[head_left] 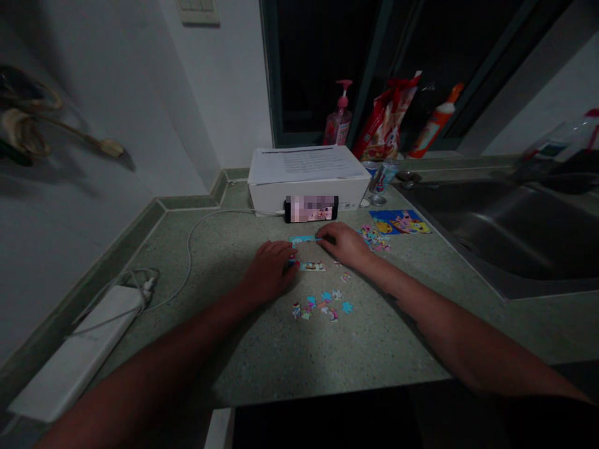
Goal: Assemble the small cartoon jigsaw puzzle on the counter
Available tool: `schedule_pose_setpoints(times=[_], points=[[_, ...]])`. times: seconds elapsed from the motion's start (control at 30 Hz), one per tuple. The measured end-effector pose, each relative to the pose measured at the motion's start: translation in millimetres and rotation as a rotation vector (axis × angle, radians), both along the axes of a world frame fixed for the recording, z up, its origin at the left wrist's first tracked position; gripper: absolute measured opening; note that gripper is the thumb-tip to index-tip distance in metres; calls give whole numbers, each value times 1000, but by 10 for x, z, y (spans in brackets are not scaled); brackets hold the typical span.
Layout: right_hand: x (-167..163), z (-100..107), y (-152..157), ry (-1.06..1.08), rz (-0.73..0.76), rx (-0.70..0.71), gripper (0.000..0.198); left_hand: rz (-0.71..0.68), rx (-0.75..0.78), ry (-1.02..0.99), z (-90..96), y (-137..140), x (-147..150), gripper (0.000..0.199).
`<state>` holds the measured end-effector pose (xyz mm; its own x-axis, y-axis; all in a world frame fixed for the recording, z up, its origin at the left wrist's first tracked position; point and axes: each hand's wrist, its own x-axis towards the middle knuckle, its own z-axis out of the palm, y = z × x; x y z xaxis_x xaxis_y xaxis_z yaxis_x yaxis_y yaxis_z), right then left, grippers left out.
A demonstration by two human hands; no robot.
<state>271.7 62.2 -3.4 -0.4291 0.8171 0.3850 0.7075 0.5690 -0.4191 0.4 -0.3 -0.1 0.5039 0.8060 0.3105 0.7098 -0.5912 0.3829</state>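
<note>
A partly joined jigsaw puzzle lies flat on the counter, with a light-blue top strip (304, 239) and a colourful bottom strip (314, 266). Over its left edge rests my left hand (269, 271), fingers laid out flat and thumb apart, covering that side. My right hand (345, 244) has its fingertips closed at the right end of the blue strip, on what seems to be a small puzzle piece mostly hidden by the fingers. Several loose puzzle pieces (322, 304) are scattered nearer to me, and one single piece (345, 277) lies below my right wrist.
A pile of pieces (373, 237) and a cartoon picture card (401, 222) lie to the right, beside the sink (515, 231). Behind, a phone (311, 209) leans on a white box (309, 171). A cable (189, 249) runs left to a power strip (84, 349).
</note>
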Motion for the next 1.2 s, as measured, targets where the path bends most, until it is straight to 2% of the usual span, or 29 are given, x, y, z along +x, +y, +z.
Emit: schedule_pose_setpoints(times=[0.13, 0.43, 0.8, 1.1, 1.2], points=[[-3, 15, -6, -26, 34, 12, 12, 3, -5, 28, 10, 0, 4, 28], [-35, 34, -41, -45, -29, -6, 16, 7, 51, 44, -30, 12, -11, 28], [-35, 92, -72, -83, -22, 0, 16, -4, 83, 31, -53, 20, -12, 26], [255, 292, -227, -182, -127, -11, 23, 23, 62, -34, -58, 48, -37, 26], [324, 350, -289, -206, -120, -30, 24, 41, 39, -47, -55, 56, -50, 26]])
